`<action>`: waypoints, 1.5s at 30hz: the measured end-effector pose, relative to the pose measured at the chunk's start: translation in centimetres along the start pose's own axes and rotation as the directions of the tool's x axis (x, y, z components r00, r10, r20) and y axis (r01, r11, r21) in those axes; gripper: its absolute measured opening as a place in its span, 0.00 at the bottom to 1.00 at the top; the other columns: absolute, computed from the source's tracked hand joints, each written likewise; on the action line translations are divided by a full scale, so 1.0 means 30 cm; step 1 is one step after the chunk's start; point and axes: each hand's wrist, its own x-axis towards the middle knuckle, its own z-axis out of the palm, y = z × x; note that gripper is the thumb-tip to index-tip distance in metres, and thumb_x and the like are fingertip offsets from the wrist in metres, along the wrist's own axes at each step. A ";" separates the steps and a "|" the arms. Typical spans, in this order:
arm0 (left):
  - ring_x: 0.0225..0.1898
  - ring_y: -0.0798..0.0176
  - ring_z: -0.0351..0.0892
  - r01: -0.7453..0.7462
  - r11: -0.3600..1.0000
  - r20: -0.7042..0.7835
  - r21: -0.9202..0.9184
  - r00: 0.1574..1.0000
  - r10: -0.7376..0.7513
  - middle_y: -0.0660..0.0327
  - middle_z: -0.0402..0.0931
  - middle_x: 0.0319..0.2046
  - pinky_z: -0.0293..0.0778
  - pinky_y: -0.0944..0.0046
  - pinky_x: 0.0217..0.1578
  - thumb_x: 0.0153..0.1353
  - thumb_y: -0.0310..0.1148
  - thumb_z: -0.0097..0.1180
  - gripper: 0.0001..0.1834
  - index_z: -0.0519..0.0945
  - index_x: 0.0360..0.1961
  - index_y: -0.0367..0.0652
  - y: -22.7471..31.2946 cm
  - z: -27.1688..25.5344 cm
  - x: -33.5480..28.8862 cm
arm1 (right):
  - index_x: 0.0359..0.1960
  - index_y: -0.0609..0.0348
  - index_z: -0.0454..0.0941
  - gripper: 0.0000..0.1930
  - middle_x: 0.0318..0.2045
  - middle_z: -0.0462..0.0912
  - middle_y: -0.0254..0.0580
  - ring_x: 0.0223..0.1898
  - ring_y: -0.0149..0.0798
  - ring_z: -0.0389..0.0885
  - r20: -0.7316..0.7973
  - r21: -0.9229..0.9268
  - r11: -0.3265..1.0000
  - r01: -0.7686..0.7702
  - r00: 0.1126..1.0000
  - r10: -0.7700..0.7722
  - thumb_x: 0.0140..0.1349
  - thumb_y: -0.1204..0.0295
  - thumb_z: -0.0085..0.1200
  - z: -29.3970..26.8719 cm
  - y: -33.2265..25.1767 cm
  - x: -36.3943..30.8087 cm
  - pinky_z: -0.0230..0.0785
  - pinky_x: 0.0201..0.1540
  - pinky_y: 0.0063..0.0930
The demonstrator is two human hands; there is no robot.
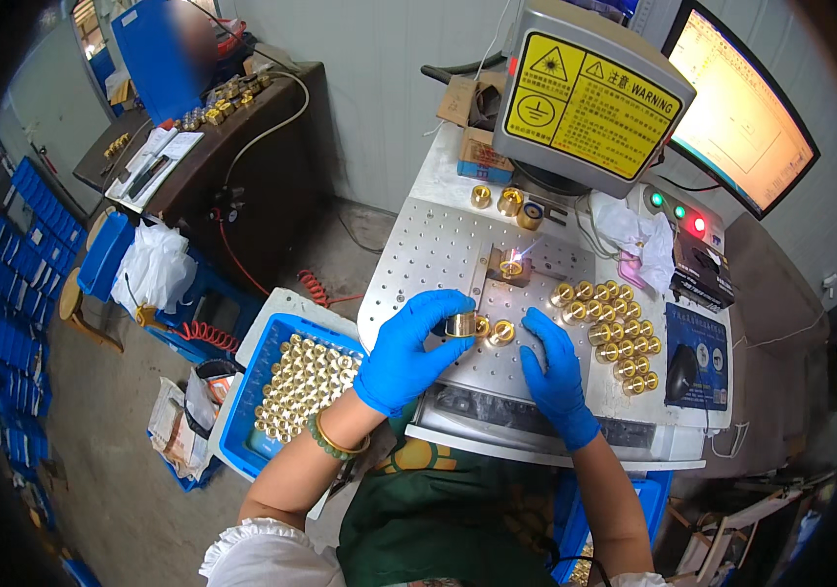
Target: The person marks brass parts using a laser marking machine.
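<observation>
Head view: gloved left hand [407,350] pinches brass cup [460,325] over perforated plate [408,259]; gloved right hand [555,370] empty, fingers parted, just right of two loose cups [502,334]. Farther, brightly lit brass piece [511,264] sits in fixture [495,264]. Best, probably: light, even pinch on sides, fingers well clear of bright spot.

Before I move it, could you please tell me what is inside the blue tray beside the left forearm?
The blue tray holds many gold-coloured metal pieces; whatever lies beneath them is covered and cannot be seen.
</observation>
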 end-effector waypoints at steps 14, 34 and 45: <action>0.45 0.52 0.75 0.095 0.950 -0.056 0.296 0.995 -0.082 0.52 0.76 0.42 0.71 0.60 0.47 0.53 0.31 0.64 0.27 0.74 0.56 0.45 -0.112 0.016 -0.088 | 0.54 0.61 0.72 0.19 0.58 0.72 0.53 0.59 0.52 0.69 -0.010 -0.001 1.000 -0.018 1.000 0.018 0.59 0.76 0.53 0.000 0.003 -0.004 0.59 0.62 0.41; 0.46 0.50 0.74 -0.610 0.729 0.720 0.310 0.651 0.238 0.55 0.76 0.45 0.74 0.55 0.43 0.43 0.34 0.63 0.10 0.84 0.29 0.45 -0.081 -0.037 0.172 | 0.52 0.61 0.73 0.19 0.57 0.72 0.51 0.58 0.51 0.70 -0.043 0.065 0.998 -0.026 0.999 0.029 0.57 0.78 0.54 0.005 0.001 -0.010 0.61 0.61 0.41; 0.45 0.52 0.74 -0.683 0.641 0.860 0.350 0.506 0.068 0.59 0.78 0.43 0.71 0.54 0.41 0.43 0.40 0.62 0.12 0.82 0.26 0.45 -0.031 -0.041 0.186 | 0.53 0.62 0.73 0.18 0.58 0.72 0.51 0.60 0.51 0.69 -0.018 -0.043 0.999 0.001 1.000 -0.002 0.59 0.76 0.53 0.004 0.019 -0.017 0.58 0.63 0.41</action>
